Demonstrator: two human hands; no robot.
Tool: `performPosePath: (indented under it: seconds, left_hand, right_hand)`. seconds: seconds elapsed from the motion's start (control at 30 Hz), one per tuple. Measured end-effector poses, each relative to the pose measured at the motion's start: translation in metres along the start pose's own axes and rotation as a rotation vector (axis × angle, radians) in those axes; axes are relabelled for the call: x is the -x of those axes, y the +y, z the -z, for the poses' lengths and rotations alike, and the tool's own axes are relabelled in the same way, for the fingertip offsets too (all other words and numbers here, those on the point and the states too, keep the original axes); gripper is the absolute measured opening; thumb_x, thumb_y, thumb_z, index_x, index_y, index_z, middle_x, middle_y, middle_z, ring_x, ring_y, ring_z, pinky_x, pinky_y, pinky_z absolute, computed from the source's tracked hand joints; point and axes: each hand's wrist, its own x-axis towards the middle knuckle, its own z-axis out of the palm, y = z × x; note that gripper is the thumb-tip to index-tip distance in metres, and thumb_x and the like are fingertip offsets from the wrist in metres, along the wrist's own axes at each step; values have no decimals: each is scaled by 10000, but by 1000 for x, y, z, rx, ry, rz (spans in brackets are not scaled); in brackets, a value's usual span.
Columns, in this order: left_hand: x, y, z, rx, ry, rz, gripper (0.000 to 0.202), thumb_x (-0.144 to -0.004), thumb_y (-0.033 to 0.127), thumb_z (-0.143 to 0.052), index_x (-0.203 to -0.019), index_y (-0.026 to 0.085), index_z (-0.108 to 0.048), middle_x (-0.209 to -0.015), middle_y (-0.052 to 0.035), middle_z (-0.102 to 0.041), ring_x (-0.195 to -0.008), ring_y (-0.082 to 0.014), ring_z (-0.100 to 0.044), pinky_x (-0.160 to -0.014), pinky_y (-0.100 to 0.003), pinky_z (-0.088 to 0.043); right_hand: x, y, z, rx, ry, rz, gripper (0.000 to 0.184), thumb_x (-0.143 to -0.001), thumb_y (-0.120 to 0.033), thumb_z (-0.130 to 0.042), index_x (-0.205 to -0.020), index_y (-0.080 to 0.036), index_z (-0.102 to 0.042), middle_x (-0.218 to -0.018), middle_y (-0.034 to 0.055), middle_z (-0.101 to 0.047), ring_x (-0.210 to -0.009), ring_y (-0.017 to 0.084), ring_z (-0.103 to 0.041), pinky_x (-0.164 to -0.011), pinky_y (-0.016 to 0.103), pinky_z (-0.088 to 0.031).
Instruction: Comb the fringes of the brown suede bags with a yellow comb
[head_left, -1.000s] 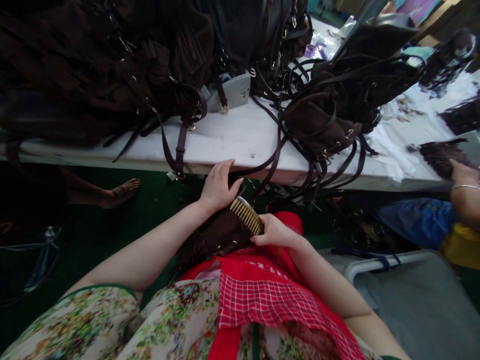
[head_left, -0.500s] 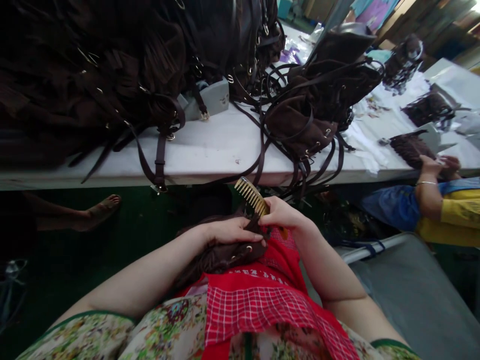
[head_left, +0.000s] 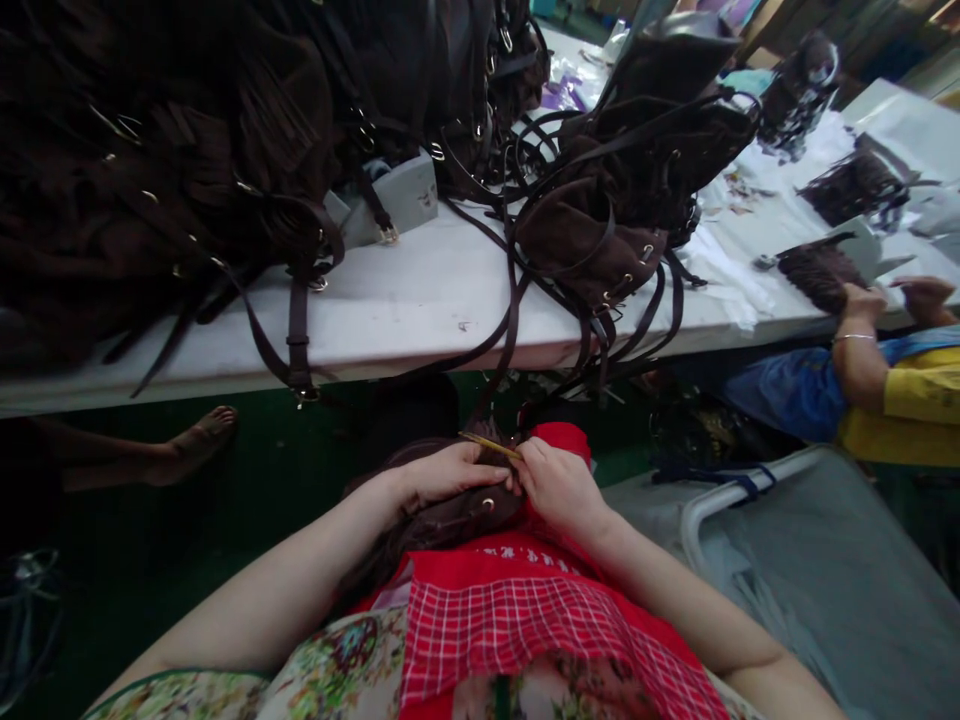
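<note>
On my lap lies a dark brown bag [head_left: 457, 515] with metal eyelets, partly hidden under my forearm. My left hand [head_left: 448, 470] is closed on the bag's upper part, thumb and fingers pinching its dark fringe. A yellowish comb [head_left: 491, 443] is held in my right hand [head_left: 556, 482], fingers wrapped round one end. It is seen nearly edge-on, pointing left over the fringe close to my left thumb. Whether its teeth touch the fringe I cannot tell.
A white table [head_left: 420, 310] runs across in front of me. Dark bags [head_left: 247, 130] are heaped on its left, and another brown bag [head_left: 592, 240] trails straps over the edge. At right, a co-worker's hand [head_left: 862, 300] touches a fringed piece. A grey-covered metal frame [head_left: 825, 560] stands beside me.
My right hand has turned the comb from upright, teeth showing, to nearly flat and edge-on over the fringe. My left hand stays on the bag. The view has shifted slightly.
</note>
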Motion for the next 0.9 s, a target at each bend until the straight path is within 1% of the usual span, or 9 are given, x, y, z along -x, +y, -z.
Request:
performPosePath:
  seconds: [0.07, 0.13, 0.27, 0.33, 0.4, 0.5, 0.6, 0.73, 0.9]
  left_hand:
    - [-1, -1, -4, -41, -11, -13, 283, -811, 405, -638, -842, 126, -671, -856, -43, -656, -815, -152, -580, -835, -283, -436]
    - [0, -1, -7, -100, 34, -19, 316, -840, 443, -585, -812, 134, -647, -822, -31, -640, -765, -139, -561, -794, -271, -439]
    - [4, 4, -11, -241, 63, -57, 375, -877, 489, -501, -723, 156, -579, -827, -33, -640, -787, -147, -554, -795, -265, -429]
    - [6, 5, -10, -266, 86, -54, 389, -882, 501, -484, -718, 160, -574, -843, -36, -644, -812, -152, -557, -810, -263, -422]
    - [7, 5, -9, -235, 130, -52, 377, -873, 500, -499, -734, 159, -579, -844, -35, -636, -825, -155, -558, -812, -265, -422]
    - [5, 3, -6, -181, 161, -61, 342, -845, 479, -555, -747, 152, -585, -830, -33, -618, -825, -160, -555, -809, -276, -428]
    - [4, 1, -5, -170, 157, -51, 322, -827, 460, -587, -771, 144, -612, -815, -29, -612, -791, -154, -547, -801, -282, -438]
    - [4, 1, -6, -166, 148, -54, 284, -822, 427, -607, -810, 145, -640, -850, -36, -622, -822, -159, -551, -812, -277, -445]
    - [6, 0, -5, -195, 131, -72, 263, -823, 408, -619, -820, 146, -646, -840, -29, -628, -806, -151, -554, -805, -267, -448]
  right_hand:
    - [-3, 2, -9, 30, -51, -33, 262, -983, -297, -319, -902, -195, -546, -844, 37, -635, -708, 159, -605, -565, 268, -328]
    - [-9, 11, -17, 28, -67, -55, 259, -986, -304, -315, -914, -198, -541, -852, 34, -643, -710, 157, -610, -563, 267, -322]
    - [-20, 42, -24, -17, -65, -221, 263, -983, -316, -331, -905, -190, -547, -838, 42, -650, -725, 159, -607, -585, 260, -327]
    - [-20, 57, -21, -98, -22, -326, 296, -985, -324, -319, -862, -181, -546, -793, 43, -641, -704, 154, -591, -599, 256, -338]
    - [-14, 63, -12, -217, 100, -337, 335, -991, -337, -281, -831, -180, -530, -769, 42, -622, -691, 149, -570, -624, 254, -355]
    - [2, 49, 3, -388, 216, -186, 337, -992, -349, -262, -830, -184, -508, -766, 38, -603, -681, 143, -544, -644, 251, -368]
    - [16, 22, 10, -411, 133, -65, 304, -987, -334, -292, -835, -187, -510, -768, 29, -602, -678, 140, -542, -627, 251, -353]
    - [22, 1, 4, -255, 32, -87, 273, -982, -314, -325, -852, -185, -527, -796, 31, -614, -702, 147, -568, -618, 259, -337]
    - [20, -3, 1, -121, 35, -74, 247, -981, -287, -327, -904, -191, -542, -847, 41, -619, -742, 159, -588, -627, 268, -352]
